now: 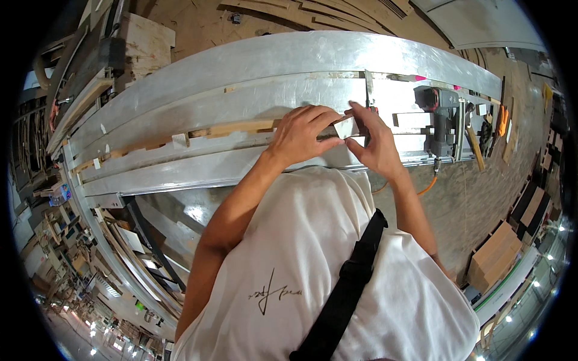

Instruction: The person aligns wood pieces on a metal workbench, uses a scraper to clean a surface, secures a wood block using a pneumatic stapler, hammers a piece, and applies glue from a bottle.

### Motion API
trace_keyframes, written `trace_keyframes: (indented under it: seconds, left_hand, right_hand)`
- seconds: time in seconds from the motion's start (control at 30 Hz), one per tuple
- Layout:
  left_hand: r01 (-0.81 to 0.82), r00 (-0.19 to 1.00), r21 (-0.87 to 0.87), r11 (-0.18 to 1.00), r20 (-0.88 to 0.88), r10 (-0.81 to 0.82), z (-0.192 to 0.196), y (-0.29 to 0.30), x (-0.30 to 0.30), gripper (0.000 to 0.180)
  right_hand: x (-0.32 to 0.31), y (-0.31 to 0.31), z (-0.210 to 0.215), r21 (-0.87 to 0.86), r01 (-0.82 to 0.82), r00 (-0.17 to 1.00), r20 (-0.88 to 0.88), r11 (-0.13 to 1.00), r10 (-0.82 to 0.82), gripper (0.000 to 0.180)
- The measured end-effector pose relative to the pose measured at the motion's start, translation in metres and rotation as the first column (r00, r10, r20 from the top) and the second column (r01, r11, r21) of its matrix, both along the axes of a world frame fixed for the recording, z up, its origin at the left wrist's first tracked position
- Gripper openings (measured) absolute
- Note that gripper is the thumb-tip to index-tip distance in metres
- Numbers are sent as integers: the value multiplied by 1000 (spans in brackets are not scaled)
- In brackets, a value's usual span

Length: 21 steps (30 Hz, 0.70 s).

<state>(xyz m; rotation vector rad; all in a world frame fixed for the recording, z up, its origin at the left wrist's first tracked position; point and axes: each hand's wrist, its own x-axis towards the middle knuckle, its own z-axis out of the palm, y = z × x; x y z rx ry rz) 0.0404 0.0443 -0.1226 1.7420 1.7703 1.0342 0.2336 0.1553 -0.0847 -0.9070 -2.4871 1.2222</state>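
To the left of the black power tool (444,117) on the metal bench (301,51), the left hand (307,132) and right hand (376,142), fingers curled, appear to pinch 1 small pale block (346,128) between them, which could slip or tilt if either grip loosened unevenly.

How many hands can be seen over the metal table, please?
2: the left hand at the left side of a small pale piece, and the right hand at its right side. No other hand shows.
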Motion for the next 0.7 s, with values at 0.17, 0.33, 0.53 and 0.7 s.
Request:
trace_keyframes:
  seconds: [0.17, 0.33, 0.53, 0.7]
  left_hand:
    - [-67, 998, 55, 996, -2, 67, -6, 1, -1, 52]
    - [-76, 997, 28, 997, 32, 76, 0, 8, 0, 53]
    - [-30, 994, -28, 999, 105, 32, 2, 10, -9, 61]
    - [-29, 999, -2, 1000, -36, 29, -7, 6, -4, 68]
  right_hand:
    - [9, -3, -12, 156, 64, 992, -119, 986, -45, 72]
    - [7, -1, -12, 8, 46, 995, -94, 999, -45, 63]
    - [4, 10, -15, 7, -34, 996, -82, 999, 35, 53]
    - [-1, 16, -2, 14, -114, 990, -85, 993, 114, 50]
